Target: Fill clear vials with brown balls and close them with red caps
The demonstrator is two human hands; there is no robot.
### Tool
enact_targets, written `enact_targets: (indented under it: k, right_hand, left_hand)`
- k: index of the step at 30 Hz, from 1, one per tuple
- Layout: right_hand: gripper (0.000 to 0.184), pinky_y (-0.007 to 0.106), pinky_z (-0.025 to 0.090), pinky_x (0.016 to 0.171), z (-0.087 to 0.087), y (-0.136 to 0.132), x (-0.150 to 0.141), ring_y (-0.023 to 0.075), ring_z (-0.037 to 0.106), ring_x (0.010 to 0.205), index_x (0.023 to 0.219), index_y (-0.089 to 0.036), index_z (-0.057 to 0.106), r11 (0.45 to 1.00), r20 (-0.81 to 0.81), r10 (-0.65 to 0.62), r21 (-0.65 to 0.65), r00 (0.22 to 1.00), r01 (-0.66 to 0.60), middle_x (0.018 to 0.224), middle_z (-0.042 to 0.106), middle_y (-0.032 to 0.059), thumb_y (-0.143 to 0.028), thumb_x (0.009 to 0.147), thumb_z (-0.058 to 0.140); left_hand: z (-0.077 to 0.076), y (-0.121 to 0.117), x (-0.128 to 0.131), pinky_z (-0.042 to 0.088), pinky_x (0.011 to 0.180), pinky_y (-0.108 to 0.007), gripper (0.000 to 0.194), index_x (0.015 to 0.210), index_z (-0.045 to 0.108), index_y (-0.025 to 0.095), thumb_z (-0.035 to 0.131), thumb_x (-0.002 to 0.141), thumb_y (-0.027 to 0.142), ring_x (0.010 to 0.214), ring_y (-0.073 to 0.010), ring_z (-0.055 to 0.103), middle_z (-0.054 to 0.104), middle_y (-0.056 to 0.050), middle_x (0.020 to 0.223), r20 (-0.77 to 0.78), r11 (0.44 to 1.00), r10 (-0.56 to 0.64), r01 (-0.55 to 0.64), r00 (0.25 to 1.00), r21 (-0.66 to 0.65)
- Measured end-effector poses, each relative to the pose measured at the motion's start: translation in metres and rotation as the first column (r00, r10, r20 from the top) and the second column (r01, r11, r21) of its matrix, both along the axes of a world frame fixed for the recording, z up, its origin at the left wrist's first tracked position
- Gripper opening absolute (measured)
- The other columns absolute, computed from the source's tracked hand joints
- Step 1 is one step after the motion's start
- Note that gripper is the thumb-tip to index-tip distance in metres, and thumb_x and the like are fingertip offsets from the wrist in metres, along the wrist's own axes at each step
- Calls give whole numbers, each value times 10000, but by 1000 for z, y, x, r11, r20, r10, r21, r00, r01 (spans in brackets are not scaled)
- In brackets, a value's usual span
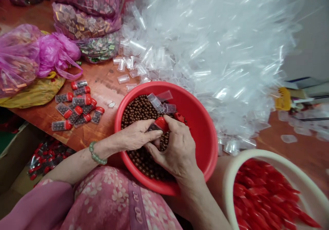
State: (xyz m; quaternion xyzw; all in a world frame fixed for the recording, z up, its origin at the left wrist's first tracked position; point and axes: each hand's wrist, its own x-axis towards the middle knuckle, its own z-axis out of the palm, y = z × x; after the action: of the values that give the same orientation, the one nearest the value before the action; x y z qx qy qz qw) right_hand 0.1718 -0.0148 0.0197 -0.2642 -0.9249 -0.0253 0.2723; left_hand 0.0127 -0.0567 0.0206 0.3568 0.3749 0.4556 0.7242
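Gripping a red-capped tube (153, 126) in the narrowed fingers of the left hand (135, 134) and right hand (180, 148), above brown beads (138, 108) in a red basin (202, 130) at the near edge of the table (101, 75). Hard to tell, behind those fingers, the exact seating of the cap (162, 122). Can see loose tubes (154, 102) near the basin's far rim, filled tubes (81, 100) by the table's near-left edge, a heap of clear tubes (218, 34) toward the far edge, and a pale bucket (228, 182) of red pieces (262, 192) right of the basin.
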Motion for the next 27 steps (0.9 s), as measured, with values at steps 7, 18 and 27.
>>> enact_targets:
  k: [7, 18, 27]
  right_hand:
    - [681, 401, 512, 772, 1, 0, -7, 284, 644, 900, 1344, -67, 415, 993, 8, -27, 116, 1000, 26, 1053, 665, 186, -469, 824, 594]
    - [674, 388, 504, 714, 3, 0, -9, 260, 663, 779, 1329, -127, 447, 986, -51, -3, 167, 999, 12, 942, 694, 134, -459, 774, 637]
    - [709, 404, 531, 759, -2, -1, -12, 279, 672, 886, 1392, -145, 376, 995, -27, 9, 102, 1000, -6, 1053, 679, 153, -444, 804, 637]
  left_hand:
    - [-3, 0, 2, 425, 642, -242, 453, 876, 522, 150, 710, 763, 546, 644, -92, 515, 555, 27, 700, 122, 1000, -7, 7, 992, 6]
    - [1, -1, 0, 409, 650, -239, 467, 767, 524, 144, 743, 726, 555, 632, -80, 492, 552, 28, 675, 125, 1000, -13, 12, 992, 12]
    - [3, 4, 1, 454, 621, -273, 568, 688, 586, 129, 468, 891, 646, 579, -115, 538, 583, -30, 639, 219, 985, 30, 8, 975, -173]
